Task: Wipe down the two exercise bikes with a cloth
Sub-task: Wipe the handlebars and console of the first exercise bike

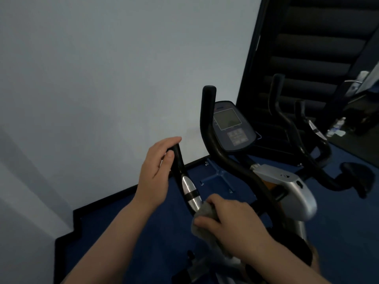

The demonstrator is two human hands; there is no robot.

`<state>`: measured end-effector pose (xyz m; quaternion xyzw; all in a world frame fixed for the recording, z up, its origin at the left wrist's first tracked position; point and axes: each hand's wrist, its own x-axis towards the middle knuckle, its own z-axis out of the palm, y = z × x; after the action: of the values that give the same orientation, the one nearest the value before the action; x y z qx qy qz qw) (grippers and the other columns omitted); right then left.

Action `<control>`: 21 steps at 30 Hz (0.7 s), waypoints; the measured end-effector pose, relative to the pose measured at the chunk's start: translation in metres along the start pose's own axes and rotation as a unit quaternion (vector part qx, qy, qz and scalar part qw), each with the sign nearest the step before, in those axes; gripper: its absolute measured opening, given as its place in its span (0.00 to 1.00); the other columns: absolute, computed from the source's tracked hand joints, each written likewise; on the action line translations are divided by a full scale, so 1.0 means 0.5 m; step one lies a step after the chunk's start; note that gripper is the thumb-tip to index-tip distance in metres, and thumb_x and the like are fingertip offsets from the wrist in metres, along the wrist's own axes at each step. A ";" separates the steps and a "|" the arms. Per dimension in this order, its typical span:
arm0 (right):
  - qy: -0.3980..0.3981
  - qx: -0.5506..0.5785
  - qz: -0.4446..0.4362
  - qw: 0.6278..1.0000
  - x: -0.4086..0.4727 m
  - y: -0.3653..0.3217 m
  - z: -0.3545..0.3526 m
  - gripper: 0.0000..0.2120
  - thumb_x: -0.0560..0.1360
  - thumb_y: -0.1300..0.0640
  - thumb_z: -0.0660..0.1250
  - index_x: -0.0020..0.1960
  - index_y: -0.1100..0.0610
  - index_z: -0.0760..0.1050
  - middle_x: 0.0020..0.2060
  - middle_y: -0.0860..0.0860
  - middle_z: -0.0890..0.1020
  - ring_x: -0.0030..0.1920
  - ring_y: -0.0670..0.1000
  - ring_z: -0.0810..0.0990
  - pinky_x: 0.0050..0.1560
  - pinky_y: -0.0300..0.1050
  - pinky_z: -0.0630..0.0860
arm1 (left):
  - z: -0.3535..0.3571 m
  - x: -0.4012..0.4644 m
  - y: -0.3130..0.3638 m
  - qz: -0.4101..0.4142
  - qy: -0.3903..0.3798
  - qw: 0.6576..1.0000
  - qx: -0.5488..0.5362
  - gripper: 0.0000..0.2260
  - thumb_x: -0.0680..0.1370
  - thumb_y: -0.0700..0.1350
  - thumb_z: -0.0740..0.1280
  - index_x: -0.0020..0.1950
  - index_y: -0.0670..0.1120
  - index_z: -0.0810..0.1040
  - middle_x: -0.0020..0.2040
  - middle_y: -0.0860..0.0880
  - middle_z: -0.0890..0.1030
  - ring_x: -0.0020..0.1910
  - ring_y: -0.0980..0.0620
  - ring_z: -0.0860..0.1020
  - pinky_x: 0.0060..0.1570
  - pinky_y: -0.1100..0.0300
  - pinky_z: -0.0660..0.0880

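Observation:
The near exercise bike (287,187) stands in front of me, with black curved handlebars, a silver body and a console (231,126). My left hand (155,173) grips the top end of the left handlebar (180,167), above its shiny metal sensor (189,191). Just below that sensor, my right hand (231,224) holds a grey cloth (203,220) wrapped around the same bar. Further right a second bike (303,130) shows its black handlebars and a dark saddle (356,177).
A pale wall fills the left and centre, with a black skirting along the blue floor (143,232). Dark stairs (307,48) rise at the upper right. Small bottles and clutter (336,128) lie on the floor at the far right.

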<state>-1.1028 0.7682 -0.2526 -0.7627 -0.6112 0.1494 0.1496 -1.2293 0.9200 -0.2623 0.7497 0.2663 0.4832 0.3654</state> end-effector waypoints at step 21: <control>0.147 0.485 0.033 0.862 0.169 -0.121 0.013 0.19 0.82 0.42 0.49 0.51 0.48 0.76 0.42 0.41 0.83 0.46 0.41 0.81 0.45 0.33 0.76 | -0.050 0.002 -0.004 -0.048 -0.104 0.981 -0.155 0.20 0.81 0.50 0.51 0.69 0.48 0.72 0.68 0.55 0.75 0.68 0.62 0.70 0.63 0.73 0.64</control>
<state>-1.1418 0.8638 -0.2375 -0.6266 -0.4074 0.3177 0.5835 -1.2519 0.9290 -0.2568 0.7163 0.1845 0.4198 0.5260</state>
